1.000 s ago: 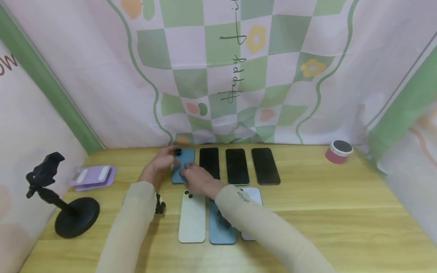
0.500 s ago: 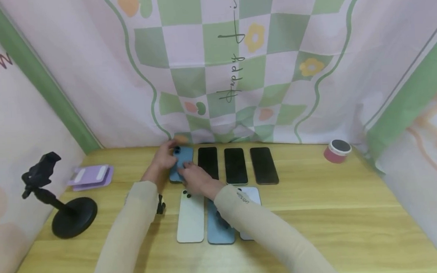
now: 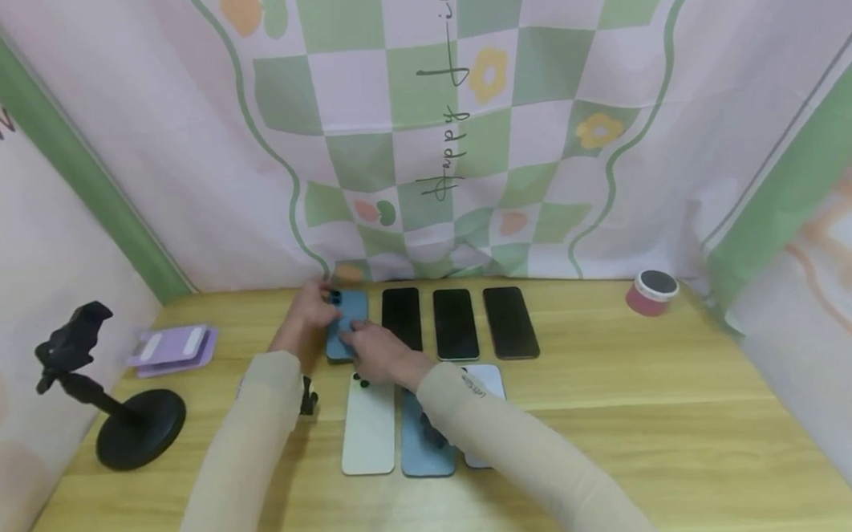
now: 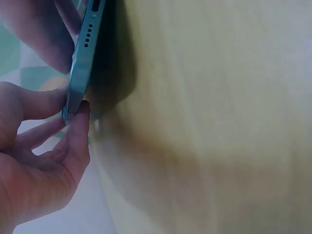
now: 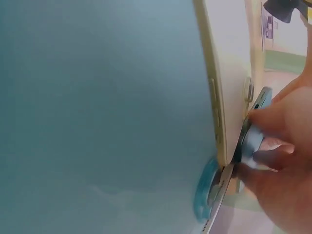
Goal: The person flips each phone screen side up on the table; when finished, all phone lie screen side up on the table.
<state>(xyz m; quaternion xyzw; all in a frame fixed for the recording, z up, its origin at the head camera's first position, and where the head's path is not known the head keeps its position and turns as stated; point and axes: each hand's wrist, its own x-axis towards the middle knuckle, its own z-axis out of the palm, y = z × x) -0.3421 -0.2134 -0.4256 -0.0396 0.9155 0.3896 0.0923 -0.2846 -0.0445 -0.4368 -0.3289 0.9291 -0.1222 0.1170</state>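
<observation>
A blue phone (image 3: 348, 306), back side up with its camera at the upper left, is in the far row's left place. My left hand (image 3: 308, 308) pinches its left side; in the left wrist view the thumb lies on the back and fingers (image 4: 78, 141) reach under the corner. My right hand (image 3: 381, 350) grips its lower right part, though its fingertips are partly hidden. That phone's bottom edge (image 4: 80, 73) stands a little off the table, with a shadow below. Beneath my right wrist lie a cream phone (image 3: 368, 430) and a second blue phone (image 3: 424, 443).
Three black-screened phones (image 3: 401, 315) continue the far row rightward. A white phone (image 3: 486, 379) is partly covered by my right sleeve. At left stand a black holder (image 3: 141, 429) and a purple folding stand (image 3: 173, 349). A pink jar (image 3: 651, 293) sits far right, before the curtain.
The blue phone has shifted slightly left, widening the gap to the black phone beside it. Both hands keep hold of it. The head view has turned a little.
</observation>
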